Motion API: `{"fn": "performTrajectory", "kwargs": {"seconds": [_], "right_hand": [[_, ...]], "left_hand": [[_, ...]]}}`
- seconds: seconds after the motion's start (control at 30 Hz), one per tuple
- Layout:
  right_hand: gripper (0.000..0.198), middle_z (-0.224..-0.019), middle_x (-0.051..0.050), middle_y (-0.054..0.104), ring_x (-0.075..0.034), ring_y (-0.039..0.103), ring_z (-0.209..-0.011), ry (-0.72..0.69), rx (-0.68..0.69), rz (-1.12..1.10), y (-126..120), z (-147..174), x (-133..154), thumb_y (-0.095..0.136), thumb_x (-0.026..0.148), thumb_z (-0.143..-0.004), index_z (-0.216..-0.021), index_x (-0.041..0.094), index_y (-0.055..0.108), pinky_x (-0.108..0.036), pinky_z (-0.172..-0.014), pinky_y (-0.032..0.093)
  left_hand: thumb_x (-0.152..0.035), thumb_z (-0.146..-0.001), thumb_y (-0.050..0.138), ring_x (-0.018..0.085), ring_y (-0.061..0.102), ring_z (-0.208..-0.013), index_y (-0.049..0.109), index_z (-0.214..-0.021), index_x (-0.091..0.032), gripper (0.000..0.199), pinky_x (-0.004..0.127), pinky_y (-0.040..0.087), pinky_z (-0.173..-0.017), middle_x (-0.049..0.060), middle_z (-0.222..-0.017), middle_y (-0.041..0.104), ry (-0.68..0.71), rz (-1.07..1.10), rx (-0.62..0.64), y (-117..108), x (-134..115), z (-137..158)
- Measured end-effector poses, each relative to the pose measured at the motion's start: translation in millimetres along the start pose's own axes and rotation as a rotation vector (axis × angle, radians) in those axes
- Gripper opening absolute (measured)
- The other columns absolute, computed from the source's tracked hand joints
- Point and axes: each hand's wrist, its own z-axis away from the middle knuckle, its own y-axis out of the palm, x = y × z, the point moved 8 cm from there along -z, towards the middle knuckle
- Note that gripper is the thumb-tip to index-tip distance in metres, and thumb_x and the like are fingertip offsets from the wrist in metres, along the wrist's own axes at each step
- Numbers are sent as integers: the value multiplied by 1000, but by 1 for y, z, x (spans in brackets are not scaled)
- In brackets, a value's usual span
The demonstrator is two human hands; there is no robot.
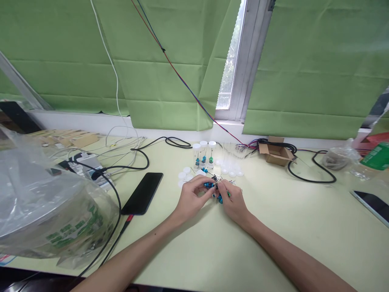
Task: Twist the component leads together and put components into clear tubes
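My left hand (pixel 194 192) and my right hand (pixel 234 198) meet over the table, fingertips pinched close together. Between them is a small dark piece (pixel 216 185), partly covered by the fingers and too small to name. Small blue pieces (pixel 220 198) and a bit of green show around and under the fingers; whether these are held or lie on the table is unclear. Just beyond stand several clear tubes (pixel 204 153) with white caps, holding blue or green pieces on thin stems. Loose white caps (pixel 182 175) lie left of them, and more clear tubes (pixel 226 166) lie to the right.
A black phone (pixel 142 193) with a cable lies left of my arms, near a large bowl in a plastic bag (pixel 54 215). Behind are tangled cables (pixel 139 150) and an open cardboard box (pixel 276 156). Another phone (pixel 372 207) and a green-labelled bottle (pixel 375 156) are at right.
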Motion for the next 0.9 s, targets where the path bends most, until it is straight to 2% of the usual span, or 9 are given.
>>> {"fn": "performTrajectory", "kwargs": {"seconds": [0.1, 0.2, 0.3, 0.57, 0.77, 0.9], "right_hand": [[29, -72, -2, 63, -16, 59, -67, 11, -11, -39, -1, 0, 1, 39, 32, -101, -84, 21, 60, -28, -66, 47], [18, -76, -2, 64, -16, 61, -69, -15, -17, -77, -2, 1, 3, 46, 30, -98, -103, 20, 59, -29, -68, 50], [17, -75, -1, 63, -16, 61, -69, -42, -12, -84, 0, 1, 4, 48, 28, -97, -108, 20, 57, -29, -69, 50], [16, -77, -2, 64, -16, 60, -69, -25, -6, -78, -1, 0, 5, 45, 28, -98, -95, 20, 59, -27, -67, 47], [35, -68, -1, 57, -15, 55, -66, -11, 13, -15, 0, 0, 2, 38, 30, -101, -70, 21, 51, -28, -67, 43], [41, -65, 0, 54, -15, 53, -64, -6, 19, -15, 1, 0, 0, 36, 32, -102, -65, 21, 49, -28, -65, 41]], "left_hand": [[-29, -83, 69, 17, 67, -79, 71, -96, -19, 17, 32, 59, -73, 8, -99, 65, -36, 79, -18, -1, 2, -1], [-31, -81, 71, 15, 67, -73, 70, -94, -18, 18, 31, 60, -72, 7, -97, 66, -89, 147, -48, -3, 5, -1], [-32, -80, 72, 15, 67, -70, 69, -93, -19, 19, 31, 60, -71, 6, -96, 66, -130, 176, -64, -5, 6, -1], [-28, -83, 69, 15, 67, -71, 70, -95, -19, 15, 31, 59, -70, 6, -99, 64, -79, 139, -10, -2, 5, -2], [-27, -85, 67, 18, 67, -83, 70, -100, -20, 17, 33, 59, -75, 7, -100, 63, -11, 28, 15, 0, 2, 0], [-25, -85, 66, 19, 66, -89, 71, -99, -20, 15, 32, 59, -76, 8, -100, 64, 30, -33, 24, 0, -3, 0]]}}
